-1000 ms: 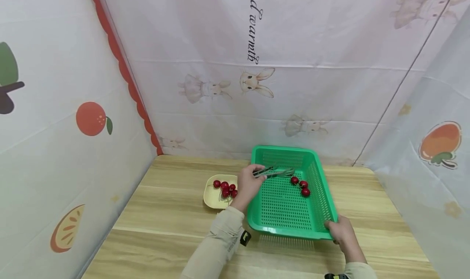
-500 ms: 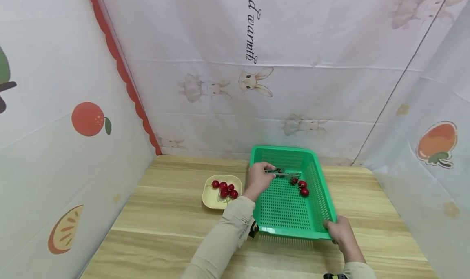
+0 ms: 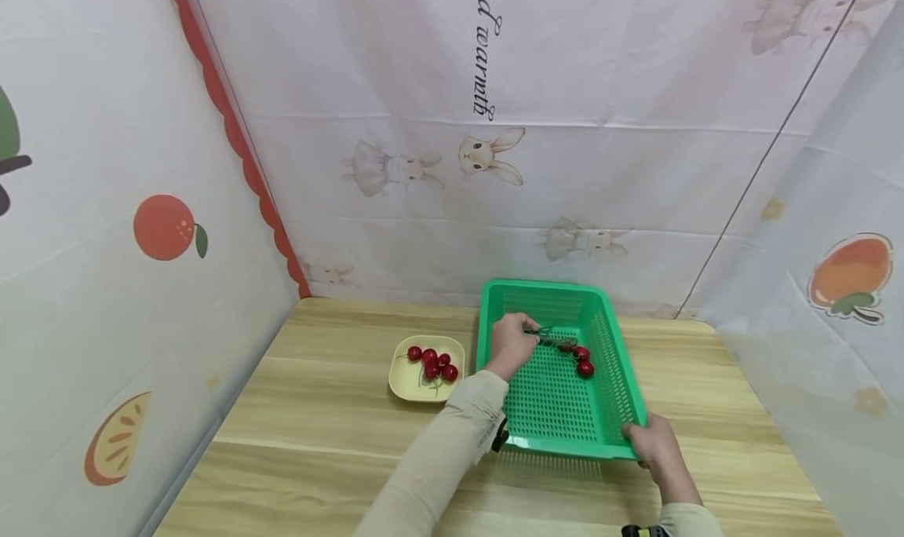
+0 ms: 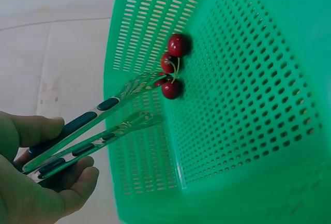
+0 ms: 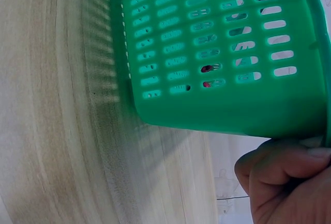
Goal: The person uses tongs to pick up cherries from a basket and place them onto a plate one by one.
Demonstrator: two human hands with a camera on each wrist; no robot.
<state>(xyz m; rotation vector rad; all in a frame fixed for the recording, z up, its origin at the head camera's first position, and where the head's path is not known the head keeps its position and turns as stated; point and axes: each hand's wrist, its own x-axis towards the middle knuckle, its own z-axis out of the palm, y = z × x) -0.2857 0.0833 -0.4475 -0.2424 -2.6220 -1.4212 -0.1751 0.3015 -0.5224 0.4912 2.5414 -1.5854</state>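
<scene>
My left hand holds a pair of tongs with dark inlaid grips and patterned tips, over the inside of a green perforated basket. In the left wrist view the tongs' two arms stand apart. One tip overlaps the cherries, and the other sits off to the side of them. Several red cherries with stems lie together in the basket, partly hidden by the tongs in the head view. My right hand grips the basket's rim at the near right corner, thumb on top, as the right wrist view also shows.
A small pale yellow dish with several cherries stands left of the basket. The wooden table reaches back to a printed curtain, with more curtain at both sides.
My left hand has moved right and deeper over the basket, bringing the tongs' tips from beside the cherries onto them. My right hand keeps its hold on the rim.
</scene>
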